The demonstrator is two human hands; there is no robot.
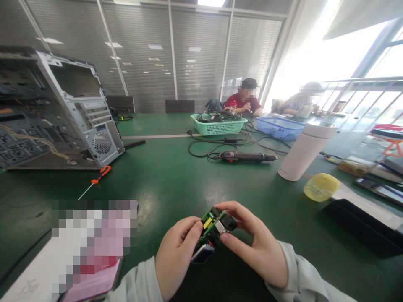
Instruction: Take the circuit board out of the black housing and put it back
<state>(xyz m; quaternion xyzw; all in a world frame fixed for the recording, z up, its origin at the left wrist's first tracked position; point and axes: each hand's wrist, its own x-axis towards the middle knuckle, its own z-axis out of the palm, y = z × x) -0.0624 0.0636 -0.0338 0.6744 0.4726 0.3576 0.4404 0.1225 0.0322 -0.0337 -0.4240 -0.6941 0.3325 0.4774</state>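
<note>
Between my hands, above the near edge of the green table, is a small green circuit board assembly [211, 226] with black, yellow and metal parts on it. My left hand [178, 251] is closed on its left side, thumb on top. On its right side my right hand [256, 243] grips a dark block and a metal part with thumb and fingers. A flat grey-black piece [203, 254] sticks out below the board, next to my left fingers; whether it is joined to the board I cannot tell.
An open computer case [107, 144] stands at left, an orange-handled screwdriver [100, 175] before it. Ahead lie a corded electric screwdriver [247, 157], a green basket [217, 127] and a blue basket [280, 129]. A pink tumbler [305, 153] stands right. Two people sit at the far side.
</note>
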